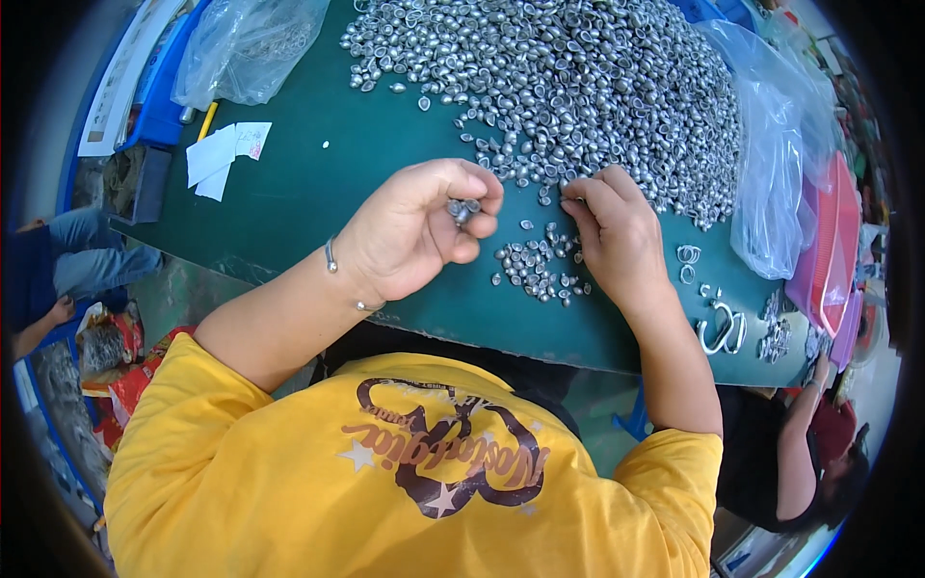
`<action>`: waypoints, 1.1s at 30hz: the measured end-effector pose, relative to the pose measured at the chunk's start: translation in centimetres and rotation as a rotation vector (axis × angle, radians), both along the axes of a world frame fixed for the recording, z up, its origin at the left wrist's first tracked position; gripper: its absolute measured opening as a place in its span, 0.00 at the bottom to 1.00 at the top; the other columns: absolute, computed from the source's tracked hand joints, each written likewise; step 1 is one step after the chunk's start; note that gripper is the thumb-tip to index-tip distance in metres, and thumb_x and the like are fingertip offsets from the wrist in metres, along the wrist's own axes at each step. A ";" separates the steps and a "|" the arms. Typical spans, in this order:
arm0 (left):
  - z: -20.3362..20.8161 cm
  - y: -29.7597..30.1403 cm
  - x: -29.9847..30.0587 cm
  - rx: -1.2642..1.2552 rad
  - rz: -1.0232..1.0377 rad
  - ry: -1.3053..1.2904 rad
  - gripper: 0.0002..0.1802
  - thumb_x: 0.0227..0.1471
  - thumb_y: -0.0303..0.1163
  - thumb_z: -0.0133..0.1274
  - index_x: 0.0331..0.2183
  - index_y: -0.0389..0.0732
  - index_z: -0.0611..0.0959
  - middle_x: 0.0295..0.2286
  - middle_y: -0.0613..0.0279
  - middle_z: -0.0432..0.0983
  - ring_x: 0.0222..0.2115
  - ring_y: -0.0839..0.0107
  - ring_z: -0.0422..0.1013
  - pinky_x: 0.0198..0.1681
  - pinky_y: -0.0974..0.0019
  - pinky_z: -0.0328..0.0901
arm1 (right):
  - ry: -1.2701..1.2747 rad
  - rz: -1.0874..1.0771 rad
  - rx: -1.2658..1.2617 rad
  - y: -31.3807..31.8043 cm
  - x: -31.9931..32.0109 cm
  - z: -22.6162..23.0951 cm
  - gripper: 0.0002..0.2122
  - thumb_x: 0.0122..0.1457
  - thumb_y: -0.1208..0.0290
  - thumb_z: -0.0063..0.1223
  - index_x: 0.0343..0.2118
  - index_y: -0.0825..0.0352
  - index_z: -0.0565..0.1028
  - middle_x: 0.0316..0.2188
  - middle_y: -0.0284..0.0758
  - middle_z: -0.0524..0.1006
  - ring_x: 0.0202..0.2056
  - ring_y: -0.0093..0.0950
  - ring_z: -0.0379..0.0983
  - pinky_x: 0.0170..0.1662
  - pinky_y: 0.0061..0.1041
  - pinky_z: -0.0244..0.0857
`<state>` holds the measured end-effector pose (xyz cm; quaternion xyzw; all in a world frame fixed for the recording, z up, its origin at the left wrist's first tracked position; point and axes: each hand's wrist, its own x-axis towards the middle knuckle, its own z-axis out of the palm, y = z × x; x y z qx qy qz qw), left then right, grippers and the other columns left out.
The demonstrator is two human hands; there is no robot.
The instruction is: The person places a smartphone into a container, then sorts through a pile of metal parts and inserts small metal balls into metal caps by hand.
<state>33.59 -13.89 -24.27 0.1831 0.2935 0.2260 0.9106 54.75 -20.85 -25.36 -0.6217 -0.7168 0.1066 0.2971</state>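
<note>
Small silver-grey metal pieces, rounded and hollow like little oval cups, form a big heap (588,106) over the far part of the green table. My left hand (409,231) is raised left of the heap's near edge, its fingers curled around several of these metal pieces (462,211). At the near edge of the heap, my right hand (621,236) has thumb and forefinger drawn into a pinch; whatever lies between the tips is too small to make out. A smaller group of the same pieces (535,265) lies on the table between my hands, nearer to me.
Clear plastic bags flank the heap, one at far left (252,48) and one at right (771,159). White paper slips (217,159) lie left. Metal rings (723,328) and a red basket (836,246) are at right. Other people sit at left (82,250) and lower right (795,453).
</note>
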 end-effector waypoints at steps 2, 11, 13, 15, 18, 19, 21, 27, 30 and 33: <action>-0.4 1.0 -0.8 0.184 -0.056 0.027 0.08 0.46 0.25 0.49 0.32 0.34 0.75 0.22 0.65 0.69 0.21 0.80 0.64 0.24 0.77 0.61 | -0.073 0.029 0.034 0.2 0.1 -0.1 0.05 0.44 0.81 0.54 0.26 0.69 0.72 0.24 0.38 0.68 0.28 0.37 0.68 0.30 0.31 0.64; -2.0 3.2 2.3 1.709 -0.153 0.838 0.07 0.39 0.28 0.58 0.25 0.36 0.81 0.19 0.57 0.70 0.19 0.65 0.67 0.25 0.68 0.63 | -0.203 -0.005 0.012 0.1 -0.3 -0.4 0.07 0.46 0.80 0.52 0.30 0.70 0.69 0.27 0.40 0.67 0.30 0.38 0.67 0.32 0.32 0.63; -2.3 3.2 2.3 1.776 -0.151 0.838 0.07 0.40 0.28 0.57 0.24 0.36 0.80 0.19 0.58 0.69 0.19 0.67 0.67 0.25 0.68 0.63 | -0.196 -0.020 -0.006 -0.1 -0.1 -0.1 0.06 0.47 0.80 0.51 0.30 0.70 0.69 0.26 0.40 0.67 0.29 0.39 0.67 0.32 0.31 0.63; -2.2 3.1 2.2 1.842 -0.148 0.840 0.06 0.40 0.28 0.57 0.24 0.35 0.79 0.19 0.59 0.69 0.19 0.68 0.66 0.25 0.68 0.63 | -0.188 -0.032 -0.024 -0.4 0.0 0.2 0.05 0.48 0.80 0.50 0.30 0.70 0.70 0.26 0.41 0.68 0.28 0.39 0.67 0.32 0.31 0.63; -0.8 2.5 1.6 1.551 -0.160 0.729 0.07 0.44 0.29 0.55 0.27 0.35 0.77 0.19 0.63 0.69 0.19 0.74 0.65 0.23 0.72 0.61 | 0.231 -0.136 -0.174 -0.9 0.1 0.6 0.03 0.52 0.80 0.48 0.30 0.70 0.70 0.25 0.39 0.71 0.24 0.32 0.67 0.29 0.25 0.62; 0.0 2.2 1.4 1.073 -0.201 0.576 0.07 0.46 0.29 0.54 0.29 0.36 0.76 0.21 0.64 0.69 0.20 0.77 0.64 0.23 0.75 0.60 | 0.534 -0.152 -0.300 -1.1 0.2 0.9 0.02 0.53 0.80 0.46 0.30 0.70 0.70 0.26 0.37 0.73 0.22 0.26 0.65 0.26 0.21 0.61; 0.2 1.3 1.1 0.595 -0.228 0.419 0.07 0.49 0.29 0.52 0.31 0.36 0.75 0.23 0.65 0.69 0.21 0.80 0.63 0.22 0.78 0.59 | 0.839 -0.163 -0.426 -1.4 0.1 1.0 0.03 0.55 0.79 0.45 0.30 0.70 0.71 0.26 0.36 0.74 0.21 0.21 0.64 0.24 0.17 0.59; -0.7 -1.0 0.6 -0.086 -0.179 -0.153 0.07 0.52 0.27 0.48 0.35 0.36 0.74 0.31 0.61 0.71 0.25 0.82 0.64 0.22 0.82 0.58 | 1.845 -0.044 -0.730 -2.4 -0.8 0.8 0.05 0.58 0.75 0.44 0.35 0.70 0.69 0.28 0.41 0.75 0.17 0.13 0.55 0.18 0.09 0.51; -0.4 -1.6 0.7 -0.145 -0.171 -0.199 0.08 0.53 0.27 0.47 0.37 0.35 0.74 0.31 0.61 0.70 0.27 0.82 0.66 0.23 0.81 0.61 | 1.931 0.001 -0.734 -2.7 -1.0 0.8 0.05 0.58 0.75 0.43 0.35 0.71 0.69 0.28 0.42 0.75 0.16 0.13 0.55 0.18 0.09 0.51; -0.2 -2.0 0.7 -0.143 -0.149 -0.186 0.10 0.53 0.27 0.46 0.39 0.35 0.73 0.32 0.61 0.70 0.29 0.81 0.67 0.25 0.80 0.63 | 1.974 0.040 -0.731 -2.7 -1.1 0.9 0.05 0.58 0.76 0.43 0.35 0.71 0.68 0.29 0.42 0.75 0.17 0.13 0.56 0.17 0.09 0.51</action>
